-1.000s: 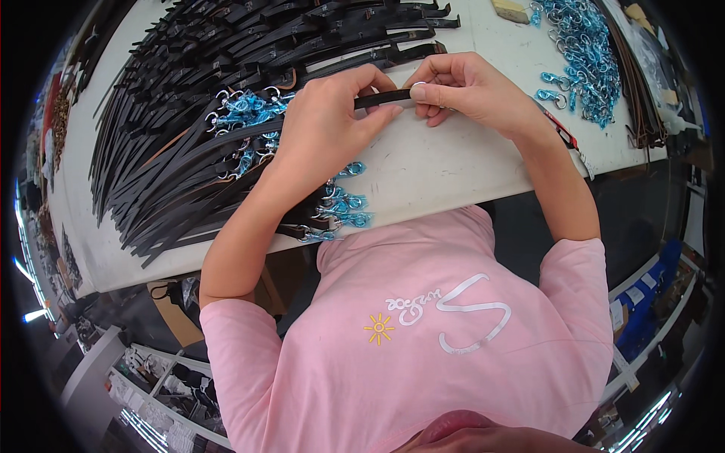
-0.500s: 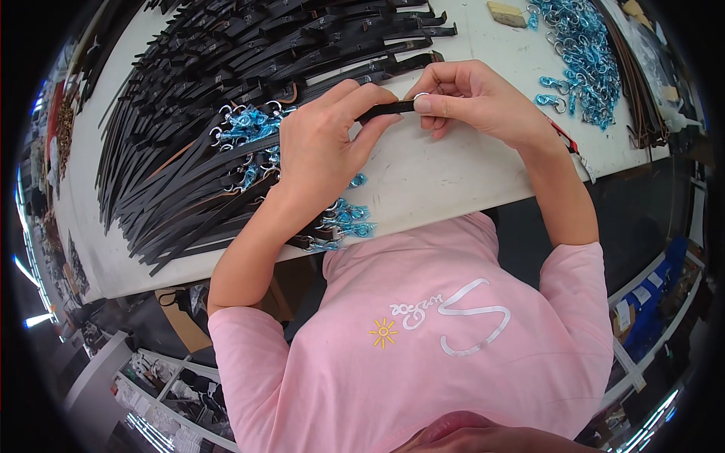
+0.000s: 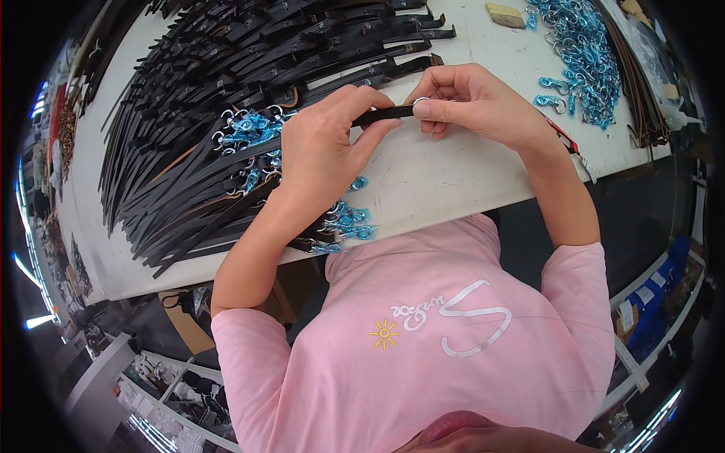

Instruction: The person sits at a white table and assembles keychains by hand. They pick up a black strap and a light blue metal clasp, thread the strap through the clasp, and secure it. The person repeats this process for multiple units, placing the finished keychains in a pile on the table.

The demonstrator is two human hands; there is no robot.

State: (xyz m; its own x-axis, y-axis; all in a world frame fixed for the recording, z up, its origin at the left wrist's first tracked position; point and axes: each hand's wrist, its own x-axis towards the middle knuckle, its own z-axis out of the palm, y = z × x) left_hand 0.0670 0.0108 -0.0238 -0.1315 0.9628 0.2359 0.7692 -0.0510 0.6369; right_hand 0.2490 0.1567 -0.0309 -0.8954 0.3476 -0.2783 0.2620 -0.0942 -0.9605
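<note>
I see a wide white-topped bench (image 3: 468, 170); off its near edge, white compartmented shelving (image 3: 181, 365) holds white and black goods. A heap of flat black leather-like straps (image 3: 249, 57) covers the bench's left side. In from the near edge, forearms slanting inward, the left hand (image 3: 323, 140) and right hand (image 3: 472, 106) pinch a narrow black strap (image 3: 389, 113), the right at a silver metal ring (image 3: 421, 99).
</note>
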